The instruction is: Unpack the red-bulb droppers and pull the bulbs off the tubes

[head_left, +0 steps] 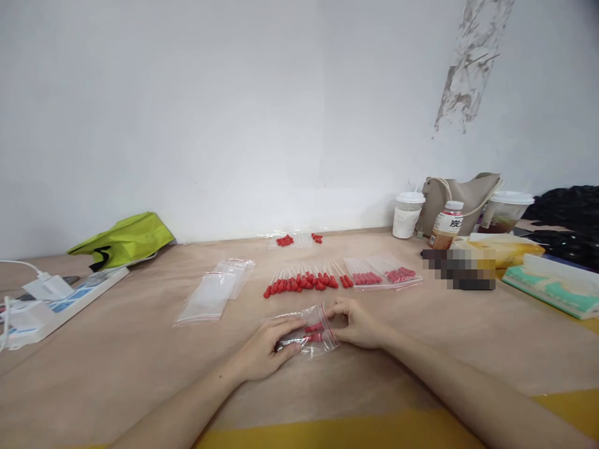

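A small clear zip bag point(309, 335) with red-bulbed droppers inside lies on the brown table between my hands. My left hand point(266, 349) rests on the bag's left part, fingers laid over it and holding it down. My right hand point(355, 322) pinches the bag's red-lined zip edge at the right. Just beyond lies a row of loose droppers point(299, 282) with red bulbs. To its right sit filled bags of droppers point(384, 273).
A stack of empty zip bags point(213, 292) lies at the left of centre. A few red pieces in plastic point(294, 239) are by the wall. A power strip point(56, 300) and green bag point(124, 238) sit far left. Cups, a bottle point(447, 224) and a tissue pack point(555, 285) stand right.
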Available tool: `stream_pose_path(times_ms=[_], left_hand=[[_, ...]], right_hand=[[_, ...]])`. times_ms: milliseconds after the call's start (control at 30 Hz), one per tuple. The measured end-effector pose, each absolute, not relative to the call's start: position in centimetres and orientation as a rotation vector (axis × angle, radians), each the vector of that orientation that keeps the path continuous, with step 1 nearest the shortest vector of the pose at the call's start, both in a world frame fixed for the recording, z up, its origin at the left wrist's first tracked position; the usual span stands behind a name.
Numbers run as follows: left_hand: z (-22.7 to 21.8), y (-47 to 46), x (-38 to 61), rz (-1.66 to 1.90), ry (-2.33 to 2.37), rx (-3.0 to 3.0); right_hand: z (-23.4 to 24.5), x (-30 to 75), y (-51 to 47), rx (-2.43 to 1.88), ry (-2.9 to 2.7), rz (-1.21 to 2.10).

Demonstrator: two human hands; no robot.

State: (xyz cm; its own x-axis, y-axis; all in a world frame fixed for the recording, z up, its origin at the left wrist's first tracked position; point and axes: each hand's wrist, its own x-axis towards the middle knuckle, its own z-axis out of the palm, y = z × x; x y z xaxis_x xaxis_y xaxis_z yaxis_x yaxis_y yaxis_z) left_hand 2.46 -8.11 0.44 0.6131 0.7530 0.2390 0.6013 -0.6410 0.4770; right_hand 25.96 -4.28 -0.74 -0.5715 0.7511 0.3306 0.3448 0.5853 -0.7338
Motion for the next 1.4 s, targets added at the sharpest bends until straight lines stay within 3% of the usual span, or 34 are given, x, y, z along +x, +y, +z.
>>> stream_pose_path(times_ms=[400, 1167, 1400], left_hand=[[0.4, -8.0, 2.6, 0.581, 1.134, 2.475], [1.2, -7.9, 1.7, 0.152, 1.089, 2.650], [2.9, -8.0, 0.1, 0.140, 1.157, 2.510]], right_hand=[[-0.3, 24.9, -4.9, -0.806, -2.411, 0.595], [1.0, 29.8, -3.0, -1.001, -2.357, 0.907], [2.9, 34.2, -1.4, -0.985, -1.955, 1.198]])
